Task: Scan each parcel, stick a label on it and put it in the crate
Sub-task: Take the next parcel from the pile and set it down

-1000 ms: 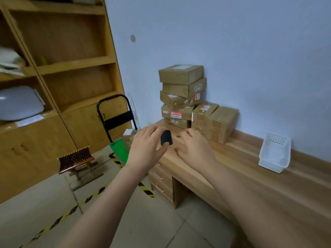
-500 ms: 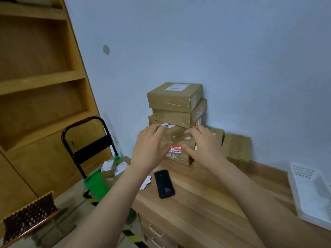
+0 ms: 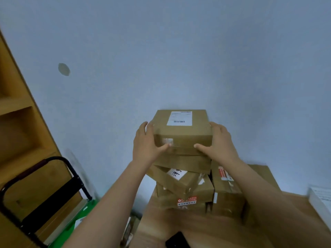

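One top parcel [image 3: 180, 133]: a brown cardboard box at the very top of the stack, against the wall, level with the hands and roughly centred in the head view.
Its label [image 3: 179, 118]: a white sheet with a barcode, flat on the upper face, towards the far edge.
Contact below: its bottom edge meets the second parcel [image 3: 182, 162]; whether it is lifted clear cannot be told.
Left hand [image 3: 146, 145]: grips the parcel's left end, thumb laid across the near face, fingers curled round the side.
Right hand [image 3: 217, 144]: grips the right end the same way, thumb on the near face, fingers wrapped behind the side.
Stack beneath: a tilted parcel [image 3: 176, 179] with a white sticker lies askew under the second one; under it a parcel with a red sticker [image 3: 186, 197].
Beside the stack: more brown parcels [image 3: 227, 194] stand just to its right, touching it.
Desk [image 3: 161, 224]: pale wood, carrying all the parcels.
Black device [image 3: 176, 240]: lies on the desk at the bottom edge, partly cut off.
White basket [image 3: 320, 199]: at the far right edge.
Left side: a black tubular frame [image 3: 53, 190] above a green surface [image 3: 71, 228], beside wooden shelving [image 3: 16, 140].
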